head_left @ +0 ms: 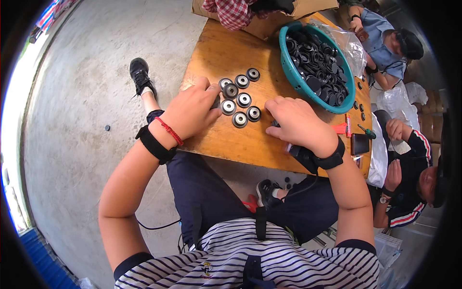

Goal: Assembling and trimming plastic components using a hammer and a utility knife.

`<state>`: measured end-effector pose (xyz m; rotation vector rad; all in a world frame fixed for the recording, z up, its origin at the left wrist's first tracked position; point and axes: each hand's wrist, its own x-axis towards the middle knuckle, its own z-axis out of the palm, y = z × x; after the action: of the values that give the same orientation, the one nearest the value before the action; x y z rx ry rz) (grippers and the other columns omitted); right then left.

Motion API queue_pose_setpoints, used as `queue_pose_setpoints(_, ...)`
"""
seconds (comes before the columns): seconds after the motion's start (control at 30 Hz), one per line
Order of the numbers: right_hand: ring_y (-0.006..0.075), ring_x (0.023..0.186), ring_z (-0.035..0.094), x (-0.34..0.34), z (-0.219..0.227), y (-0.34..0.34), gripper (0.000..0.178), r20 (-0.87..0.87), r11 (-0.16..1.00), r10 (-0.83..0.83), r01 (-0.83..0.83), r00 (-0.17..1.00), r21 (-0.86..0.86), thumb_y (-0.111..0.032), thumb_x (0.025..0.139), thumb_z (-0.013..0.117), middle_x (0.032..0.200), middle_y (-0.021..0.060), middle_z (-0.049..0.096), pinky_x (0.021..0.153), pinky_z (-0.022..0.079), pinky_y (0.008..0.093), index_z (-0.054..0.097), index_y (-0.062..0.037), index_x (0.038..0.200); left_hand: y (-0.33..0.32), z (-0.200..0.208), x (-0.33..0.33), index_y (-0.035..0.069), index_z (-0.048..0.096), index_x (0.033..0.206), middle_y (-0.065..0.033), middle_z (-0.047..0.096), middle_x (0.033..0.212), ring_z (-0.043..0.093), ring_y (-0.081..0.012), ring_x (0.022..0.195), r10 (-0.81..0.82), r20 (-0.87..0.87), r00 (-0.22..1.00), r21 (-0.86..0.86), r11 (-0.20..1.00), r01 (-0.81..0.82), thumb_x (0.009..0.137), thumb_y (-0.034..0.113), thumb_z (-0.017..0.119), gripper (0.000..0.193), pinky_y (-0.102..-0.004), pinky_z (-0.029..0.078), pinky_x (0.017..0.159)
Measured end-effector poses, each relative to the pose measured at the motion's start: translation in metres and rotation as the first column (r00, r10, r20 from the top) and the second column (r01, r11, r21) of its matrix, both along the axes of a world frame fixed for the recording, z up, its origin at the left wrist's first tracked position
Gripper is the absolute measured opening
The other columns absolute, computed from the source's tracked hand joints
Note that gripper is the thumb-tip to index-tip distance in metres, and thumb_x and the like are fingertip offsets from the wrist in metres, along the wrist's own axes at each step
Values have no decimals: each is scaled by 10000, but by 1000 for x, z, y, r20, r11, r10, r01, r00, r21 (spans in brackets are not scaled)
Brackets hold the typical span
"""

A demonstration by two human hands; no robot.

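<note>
Several black rollers with silver bearing centres, one of them (244,100) near the middle, form a loose cluster on the wooden table (226,48). A darker roller (230,90) overlaps its neighbour within the group. At the cluster's left edge, my left hand (190,108) is closed, thumb and fingers around a dark roller (216,102) that is mostly hidden. To the right of the cluster, my right hand (298,120) curls palm down over a small black round part (275,124). Only a sliver of that part shows beneath the fingers.
A teal basket (283,62) heaped with black round parts (315,65) stands at the far right. Beyond my right hand are a green-handled screwdriver (368,132), a red tool (341,128) and a black box (360,144). Two people sit along the right side. A cardboard box (308,6) is at the back.
</note>
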<state>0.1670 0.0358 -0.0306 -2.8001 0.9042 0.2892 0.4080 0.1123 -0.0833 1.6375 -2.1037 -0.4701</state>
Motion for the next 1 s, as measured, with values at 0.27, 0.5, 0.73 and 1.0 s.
queue_pose_setpoints(0.27, 349, 906, 587, 6, -2, 4, 200, 244, 997, -64, 53, 968, 50, -93, 782, 657, 917, 159, 562, 776, 493, 441, 550, -11, 929, -1, 1, 2, -4, 552, 1054, -191, 535, 984, 592, -378, 908, -25, 37, 999, 39, 999, 23, 848, 199, 641, 302, -433, 463, 795)
queue_pose_setpoints(0.5, 315, 959, 558, 18, -30, 8, 318, 315, 997, 66, -53, 947, -52, -58, 766, 691, 982, 119, 521, 802, 486, 414, 549, -41, 1050, 4, 18, -12, 11, 552, 1082, -171, 567, 978, 605, -371, 897, -2, -9, 1000, 4, 1000, 2, 864, 219, 625, 309, -442, 461, 763)
queue_pose_setpoints(0.73, 307, 901, 582, 12, -33, 14, 201, 354, 999, 36, -23, 935, -41, -53, 746, 639, 905, 134, 552, 753, 494, 407, 553, -30, 926, 0, 8, -24, 27, 553, 1146, -171, 569, 983, 608, -378, 886, -59, 25, 998, 12, 998, 59, 841, 194, 653, 362, -435, 476, 782)
queue_pose_setpoints(1.0, 202, 828, 618, -12, -1, 30, 322, 534, 753, -541, 92, 650, 651, -71, 853, 584, 906, 77, 581, 726, 522, 339, 559, 6, 1164, -2, 10, -38, 35, 605, 1043, -147, 606, 951, 627, -341, 845, 65, 137, 988, -41, 997, -60, 787, 236, 693, 337, -422, 495, 725)
